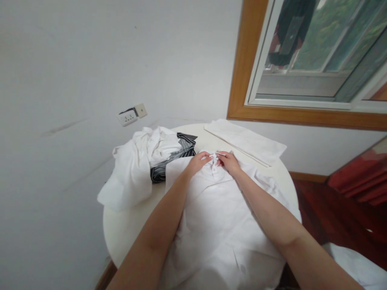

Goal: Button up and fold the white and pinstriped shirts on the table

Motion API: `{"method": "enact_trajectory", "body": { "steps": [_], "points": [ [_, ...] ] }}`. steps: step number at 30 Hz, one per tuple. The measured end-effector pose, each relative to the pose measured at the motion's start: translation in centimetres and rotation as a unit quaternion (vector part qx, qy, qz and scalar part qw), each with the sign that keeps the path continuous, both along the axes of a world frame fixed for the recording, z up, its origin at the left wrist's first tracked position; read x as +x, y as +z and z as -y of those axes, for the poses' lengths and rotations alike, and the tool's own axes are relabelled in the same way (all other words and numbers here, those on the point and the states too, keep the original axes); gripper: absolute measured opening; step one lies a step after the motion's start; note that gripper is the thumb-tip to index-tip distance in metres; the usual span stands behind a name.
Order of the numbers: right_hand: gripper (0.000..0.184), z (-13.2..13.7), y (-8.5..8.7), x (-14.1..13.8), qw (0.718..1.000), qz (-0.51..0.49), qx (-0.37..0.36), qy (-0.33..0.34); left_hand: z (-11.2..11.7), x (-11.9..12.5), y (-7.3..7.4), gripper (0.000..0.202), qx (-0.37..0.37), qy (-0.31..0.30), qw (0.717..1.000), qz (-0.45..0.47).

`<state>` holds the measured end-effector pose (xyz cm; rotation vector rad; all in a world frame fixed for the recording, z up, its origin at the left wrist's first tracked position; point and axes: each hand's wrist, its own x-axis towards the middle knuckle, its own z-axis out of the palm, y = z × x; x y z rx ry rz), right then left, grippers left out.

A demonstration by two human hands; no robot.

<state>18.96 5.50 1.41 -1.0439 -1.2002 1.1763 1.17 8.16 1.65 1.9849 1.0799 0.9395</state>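
Note:
A white polo shirt [220, 217] lies flat on a round white table [127, 229], its collar at the far side. My left hand [198, 162] and my right hand [229, 162] meet at the collar and button placket. Both have fingers curled and pinched on the fabric there. My forearms stretch over the shirt's body.
A crumpled pile of white garments [136, 165] with a black-and-white striped piece [178, 155] sits at the table's left. A folded white cloth [246, 141] lies at the far right. A wall socket [131, 114] and a wood-framed window [242, 80] are behind. Red wooden floor [326, 209] lies to the right.

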Motion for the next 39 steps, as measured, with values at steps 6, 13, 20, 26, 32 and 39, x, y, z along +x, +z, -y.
{"method": "enact_trajectory", "body": {
  "steps": [6, 13, 20, 26, 32, 39],
  "points": [
    [0.022, 0.1, -0.1, -0.1, 1.0, -0.007, -0.01, 0.009, -0.1, 0.5, -0.5, 0.027, 0.035, 0.039, 0.999, 0.001],
    [0.023, -0.4, 0.5, 0.7, 0.975, -0.19, -0.051, -0.105, 0.0, 0.7, -0.8, 0.026, 0.057, 0.072, 0.996, 0.004],
    [0.02, -0.7, 0.6, 1.2, 0.962, -0.239, -0.048, -0.119, 2.9, 1.9, 1.4, 0.025, 0.203, 0.036, 0.975, -0.082],
    [0.019, -0.8, 0.5, 1.4, 0.952, -0.278, -0.062, -0.11, 5.1, 1.8, 0.3, 0.028, 0.073, -0.033, 0.997, -0.02],
    [0.02, -0.6, 0.5, 1.5, 0.952, -0.282, -0.063, -0.103, 5.1, 1.0, -1.4, 0.033, 0.084, -0.009, 0.995, -0.052],
    [0.026, -0.4, 0.7, 1.6, 0.946, -0.295, -0.066, -0.121, 4.5, 0.8, -1.4, 0.025, 0.165, -0.046, 0.982, -0.078]
  ]
}}
